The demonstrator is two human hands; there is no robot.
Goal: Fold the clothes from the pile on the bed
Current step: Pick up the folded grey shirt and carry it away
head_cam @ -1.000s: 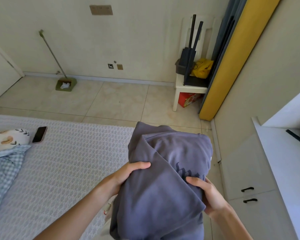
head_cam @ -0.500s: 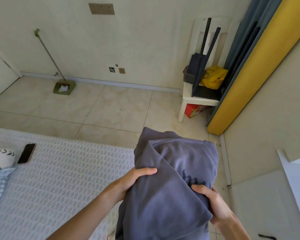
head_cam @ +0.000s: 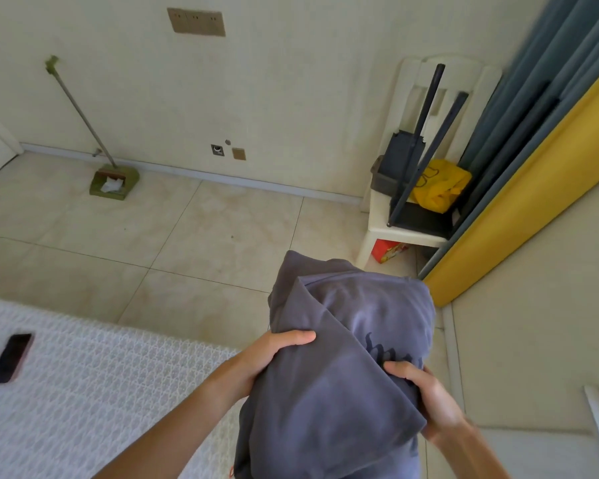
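Beige tiled floor (head_cam: 194,243) fills the upper middle, w/ a cream wall behind it. White textured bed cover (head_cam: 83,402) takes the lower left corner; a dark smartphone (head_cam: 10,357) lies flat on it near the left edge.

Folded grey-purple cotton garment (head_cam: 339,368) is held up in the air at lower centre, past the bed's edge and over the floor, not resting on anything. Dark script lettering shows on its front, partly covered by a diagonal flap of the same fabric.

Left hand (head_cam: 274,354) grips the garment's left edge: thumb lies across the front, other fingers are hidden behind the cloth. Right hand (head_cam: 426,395) grips the right edge the same way, thumb on the front just below the lettering, fingers wrapped round the back. Both forearms come up from the bottom of the frame.

Background: green long-handled dustpan (head_cam: 115,181) leans vs. the wall at left, w/ white paper scraps in it. White plastic chair (head_cam: 405,233) stands at right by the wall, carrying black metal frame pieces (head_cam: 419,160) and a yellow plastic bag (head_cam: 440,188); a red box (head_cam: 388,252) sits under it. Yellow padded panel (head_cam: 533,188) and blue-grey curtain (head_cam: 547,60) run diagonally along the right side.
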